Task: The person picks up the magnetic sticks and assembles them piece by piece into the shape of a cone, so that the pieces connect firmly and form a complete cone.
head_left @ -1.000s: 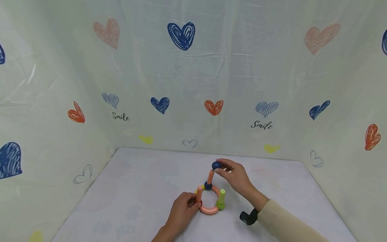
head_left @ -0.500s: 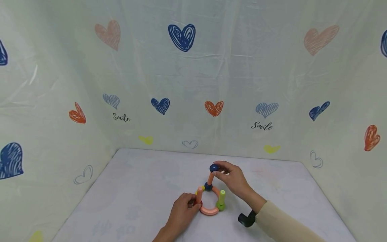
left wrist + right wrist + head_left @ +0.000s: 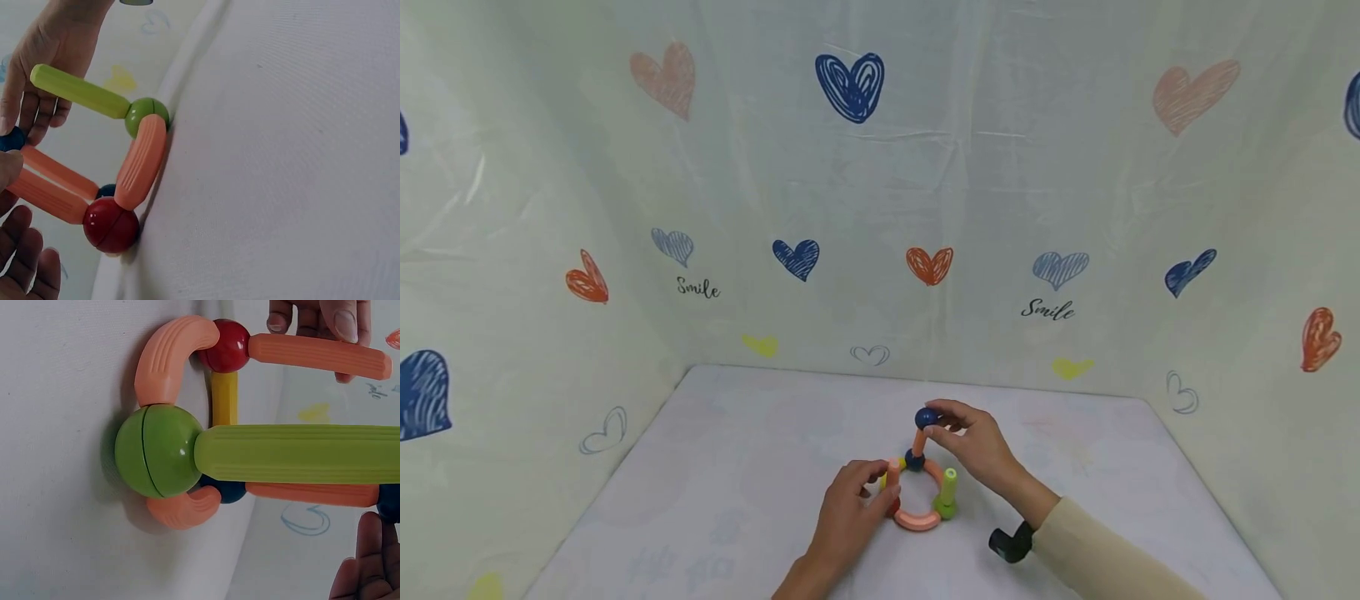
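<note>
Nearest you, your left hand (image 3: 850, 512) sits at the front of the toy, fingers curled round the orange rod (image 3: 892, 477) that stands on the red ball (image 3: 111, 224). Next to it the pink arc (image 3: 918, 522) lies flat on the desk (image 3: 737, 467), running over to the green ball (image 3: 156, 451) with its green rod (image 3: 950, 487) sticking up. Further back, your right hand (image 3: 973, 446) pinches the blue ball (image 3: 926, 417) right at the tip of the second orange rod (image 3: 919, 442); looks like it's touching the rod, but I can't be sure from the head view.

These are light, stiff plastic pieces, smooth balls and ribbed rods, and I'd guess the joints are magnetic, so the thing probably shifts or pops apart with a sideways bump. Hold the ball by its sides with fingertips and brace a rod low, near its base ball.
</note>
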A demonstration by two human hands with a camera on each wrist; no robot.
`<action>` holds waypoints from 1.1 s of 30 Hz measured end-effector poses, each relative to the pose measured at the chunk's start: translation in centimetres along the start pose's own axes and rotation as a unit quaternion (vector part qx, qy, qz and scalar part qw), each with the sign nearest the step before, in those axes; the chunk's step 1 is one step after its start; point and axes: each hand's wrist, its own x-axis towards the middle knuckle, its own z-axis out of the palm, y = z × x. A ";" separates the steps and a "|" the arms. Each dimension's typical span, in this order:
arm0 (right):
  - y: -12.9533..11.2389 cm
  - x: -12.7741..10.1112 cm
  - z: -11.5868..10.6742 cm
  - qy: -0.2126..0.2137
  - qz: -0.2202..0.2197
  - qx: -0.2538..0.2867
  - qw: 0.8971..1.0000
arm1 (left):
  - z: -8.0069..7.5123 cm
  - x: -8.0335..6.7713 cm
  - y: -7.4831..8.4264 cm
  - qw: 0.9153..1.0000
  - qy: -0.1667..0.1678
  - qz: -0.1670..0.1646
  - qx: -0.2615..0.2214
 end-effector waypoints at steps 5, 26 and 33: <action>-0.4 -0.3 0.2 -0.010 -0.007 0.002 1.000 | 0.1 0.3 0.4 1.000 0.017 0.021 0.003; -0.9 -0.9 0.4 -0.056 -0.047 -0.013 0.997 | 1.3 1.4 0.9 0.999 0.034 0.008 0.013; -0.8 -1.2 0.5 -0.064 -0.050 -0.005 0.997 | 1.3 1.3 1.1 0.999 0.042 0.011 0.011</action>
